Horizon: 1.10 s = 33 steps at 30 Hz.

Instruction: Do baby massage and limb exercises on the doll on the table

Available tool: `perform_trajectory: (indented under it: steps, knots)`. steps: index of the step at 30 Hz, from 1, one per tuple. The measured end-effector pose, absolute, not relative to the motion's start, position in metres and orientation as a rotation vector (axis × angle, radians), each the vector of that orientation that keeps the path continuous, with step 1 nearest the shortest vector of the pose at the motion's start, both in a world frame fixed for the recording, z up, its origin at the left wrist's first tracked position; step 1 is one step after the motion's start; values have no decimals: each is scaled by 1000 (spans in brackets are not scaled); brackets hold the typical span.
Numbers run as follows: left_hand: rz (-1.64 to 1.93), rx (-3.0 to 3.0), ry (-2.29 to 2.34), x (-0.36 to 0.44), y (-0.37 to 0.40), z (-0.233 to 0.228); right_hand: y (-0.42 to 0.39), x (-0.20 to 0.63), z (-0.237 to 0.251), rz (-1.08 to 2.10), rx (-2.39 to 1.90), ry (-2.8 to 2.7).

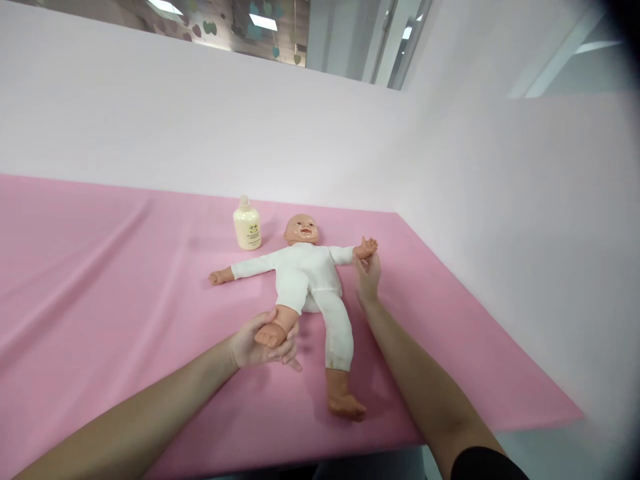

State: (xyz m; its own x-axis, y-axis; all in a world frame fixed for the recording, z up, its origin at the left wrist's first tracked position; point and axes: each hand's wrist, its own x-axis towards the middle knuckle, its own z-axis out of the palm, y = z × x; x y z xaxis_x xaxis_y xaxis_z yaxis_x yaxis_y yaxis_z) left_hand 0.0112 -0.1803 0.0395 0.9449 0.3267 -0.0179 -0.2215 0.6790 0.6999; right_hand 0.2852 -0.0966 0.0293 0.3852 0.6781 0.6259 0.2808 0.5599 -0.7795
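Note:
A baby doll (313,270) in a white cloth suit lies on its back, its head toward the far side. My left hand (257,343) is wrapped round the ankle of the doll's leg on the left and holds that leg raised and bent. With thumb and fingers, my right hand (369,275) grips the doll's wrist on the right, just below its small open hand. The doll's other arm stretches out to the left, and its other leg lies straight toward me.
A pale yellow lotion bottle (247,227) stands upright left of the doll's head. Pink cloth (115,280), creased on the left, covers the table. White walls (200,120) rise behind and along the right side, and windows (350,40) show above the back wall.

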Motion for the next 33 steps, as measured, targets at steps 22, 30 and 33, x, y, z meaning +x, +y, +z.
perform_trajectory:
  steps: [22,30,33]
  knots:
    - [461,604,406,21,-176,36,-105,265,22,-183,-979,-1933]
    - [316,768,198,15,-179,32,-99,279,27,366,-1037,-1246]
    - [228,843,137,12,-183,31,-92,291,23,498,-1023,-953]
